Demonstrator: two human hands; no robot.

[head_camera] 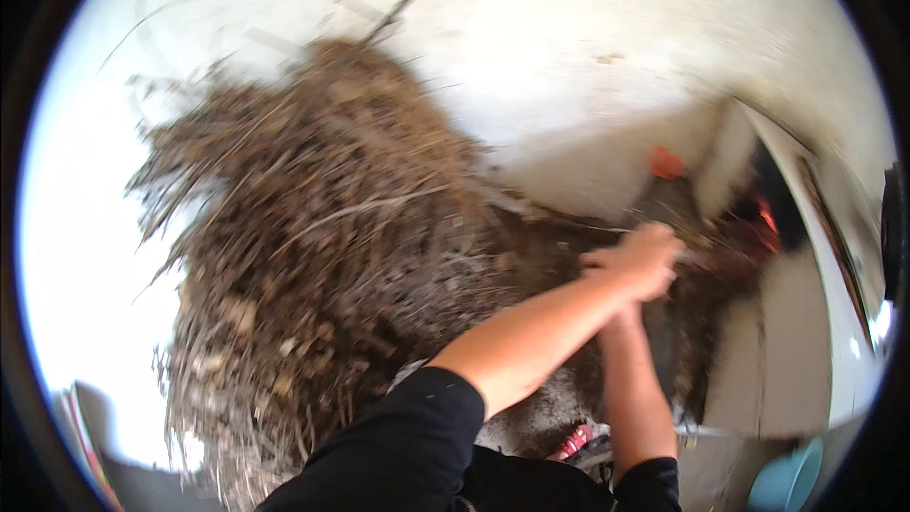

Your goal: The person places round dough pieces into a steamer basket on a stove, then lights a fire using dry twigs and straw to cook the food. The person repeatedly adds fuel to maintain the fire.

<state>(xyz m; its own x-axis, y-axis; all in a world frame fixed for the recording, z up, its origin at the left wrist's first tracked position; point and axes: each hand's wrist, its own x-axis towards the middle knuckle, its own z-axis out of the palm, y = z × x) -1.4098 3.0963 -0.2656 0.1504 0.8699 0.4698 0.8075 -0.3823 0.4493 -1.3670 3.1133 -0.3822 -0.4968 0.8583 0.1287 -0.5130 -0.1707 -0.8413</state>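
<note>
My left hand (648, 261) reaches across to the right, in front of the stove's fire opening (778, 178). Its fingers are curled around what look like dry twigs (700, 256), though motion blurs them. My right hand (597, 259) lies behind the left wrist, the forearms crossing there. Most of it is hidden, so whether it grips anything is unclear. Orange flame (768, 215) glows inside the opening, with reddish-lit brushwood at its mouth. Left of my hands rises a large heap of dry sticks and straw (313, 227).
A pale wall (533, 71) stands behind the heap. The stove's light side panel (793, 341) borders the right. An orange-red object (666, 162) sits near the wall. A light-blue basin (785, 476) is at lower right. My foot in a red sandal (572, 441) is below.
</note>
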